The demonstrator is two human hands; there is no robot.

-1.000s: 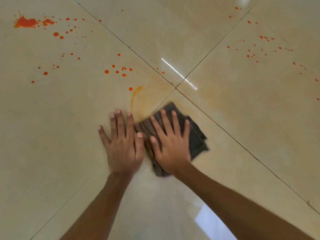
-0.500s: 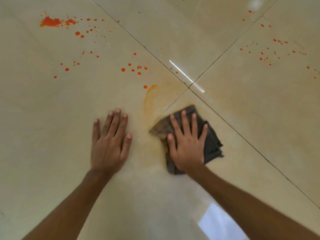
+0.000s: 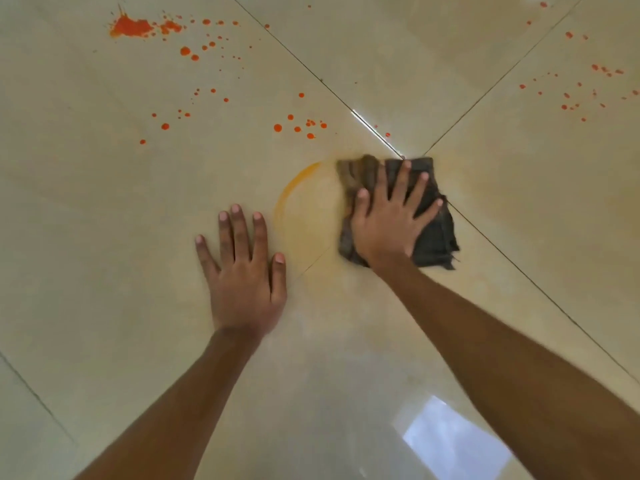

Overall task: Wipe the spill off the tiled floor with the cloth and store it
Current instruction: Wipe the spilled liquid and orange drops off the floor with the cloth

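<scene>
A dark grey folded cloth [image 3: 434, 233] lies flat on the glossy beige tiled floor [image 3: 86, 237], near where the grout lines cross. My right hand [image 3: 389, 223] presses down on it with fingers spread. My left hand [image 3: 242, 275] rests flat on the bare tile to the left, fingers apart, holding nothing. Between the hands runs a curved orange smear [image 3: 294, 188]. Orange-red spill drops [image 3: 301, 126] dot the tile beyond the hands, with a bigger splash [image 3: 133, 27] at the far left.
More orange-red drops [image 3: 581, 88] are scattered on the tile at the far right. Dark grout lines [image 3: 304, 67] cross diagonally just beyond the cloth. A bright window reflection [image 3: 450, 441] shows on the floor near my right forearm.
My right hand has pushed the cloth forward and to the right, away from my left hand, uncovering the orange smear. My left hand stays flat on the tile.
</scene>
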